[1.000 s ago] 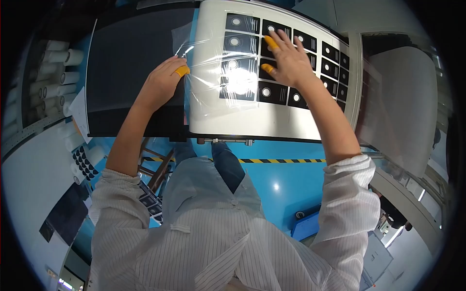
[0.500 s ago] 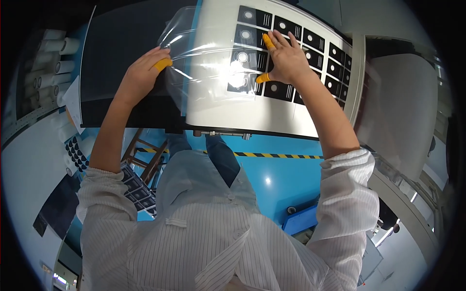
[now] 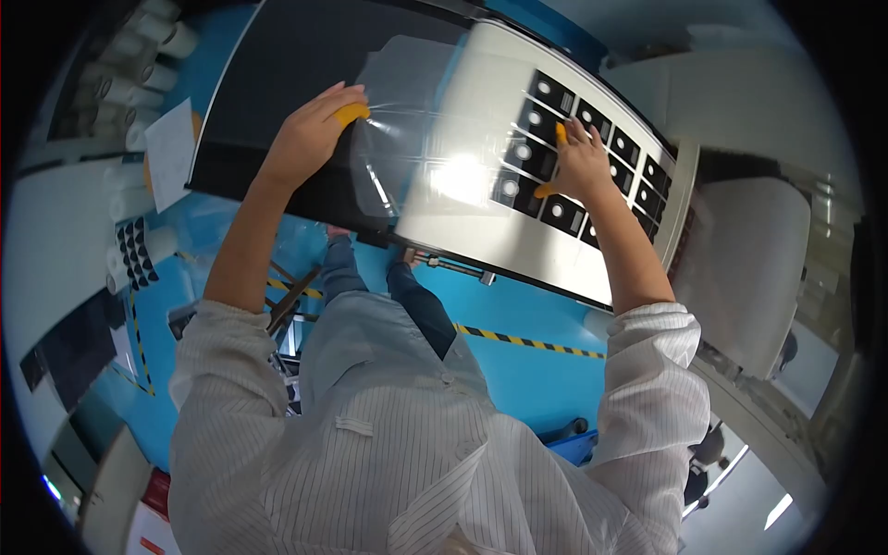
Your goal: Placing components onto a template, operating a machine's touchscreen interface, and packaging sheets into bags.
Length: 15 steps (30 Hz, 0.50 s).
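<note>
A clear plastic film (image 3: 402,88) spans from a dark surface (image 3: 287,69) onto a white conveyor-like bed (image 3: 449,227). My left hand (image 3: 313,139), with a yellow finger cot, is closed on the film's left edge. Rows of black rectangular cards (image 3: 533,157) with pale round marks lie on the white bed. Over these cards my right hand (image 3: 585,168) rests with fingers apart, yellow cots on its thumb and a finger. Glare hides part of the film near the leftmost cards, so its right edge is hard to make out.
Under the bed's front edge is a metal bracket (image 3: 453,266). A grey-white machine cover (image 3: 745,268) stands at the right. White rolls (image 3: 153,79) and a paper sheet (image 3: 170,155) are at the left. Yellow-black tape (image 3: 527,342) marks the blue floor.
My view has shifted, so the bed sits lower and more tilted. The left hand still grips the film's edge; the right hand stays spread on the cards.
</note>
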### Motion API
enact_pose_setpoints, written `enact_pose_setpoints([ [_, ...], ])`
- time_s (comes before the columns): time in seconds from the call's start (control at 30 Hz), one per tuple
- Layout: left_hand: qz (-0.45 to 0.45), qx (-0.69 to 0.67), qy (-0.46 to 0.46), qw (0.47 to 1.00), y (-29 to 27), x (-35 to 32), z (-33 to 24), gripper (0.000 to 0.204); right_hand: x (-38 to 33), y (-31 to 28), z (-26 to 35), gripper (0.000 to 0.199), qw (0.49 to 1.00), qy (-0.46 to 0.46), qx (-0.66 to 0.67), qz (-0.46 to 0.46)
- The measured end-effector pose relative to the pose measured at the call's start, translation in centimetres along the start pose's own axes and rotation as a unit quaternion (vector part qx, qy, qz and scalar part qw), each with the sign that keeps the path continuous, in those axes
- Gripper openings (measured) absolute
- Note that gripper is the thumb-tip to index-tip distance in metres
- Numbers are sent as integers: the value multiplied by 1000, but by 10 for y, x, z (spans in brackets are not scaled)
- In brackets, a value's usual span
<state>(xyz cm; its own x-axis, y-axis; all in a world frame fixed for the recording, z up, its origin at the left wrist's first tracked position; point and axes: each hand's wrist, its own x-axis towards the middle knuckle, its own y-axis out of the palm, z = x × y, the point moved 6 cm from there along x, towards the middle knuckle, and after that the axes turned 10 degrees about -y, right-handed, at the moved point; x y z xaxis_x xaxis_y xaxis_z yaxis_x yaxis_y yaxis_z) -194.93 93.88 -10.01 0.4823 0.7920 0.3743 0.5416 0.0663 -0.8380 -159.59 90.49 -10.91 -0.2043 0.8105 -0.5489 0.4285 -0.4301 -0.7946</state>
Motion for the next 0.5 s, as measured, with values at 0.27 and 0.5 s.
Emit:
enact_pose_setpoints([
  [0.27,-250,-117,-211,938,-132,-82,97,17,13,-6,30,110,998,-42,-41,33],
  [0.5,-439,102,-614,648,-255,-440,294,27,4,-35,26,106,996,-36,-79,10],
])
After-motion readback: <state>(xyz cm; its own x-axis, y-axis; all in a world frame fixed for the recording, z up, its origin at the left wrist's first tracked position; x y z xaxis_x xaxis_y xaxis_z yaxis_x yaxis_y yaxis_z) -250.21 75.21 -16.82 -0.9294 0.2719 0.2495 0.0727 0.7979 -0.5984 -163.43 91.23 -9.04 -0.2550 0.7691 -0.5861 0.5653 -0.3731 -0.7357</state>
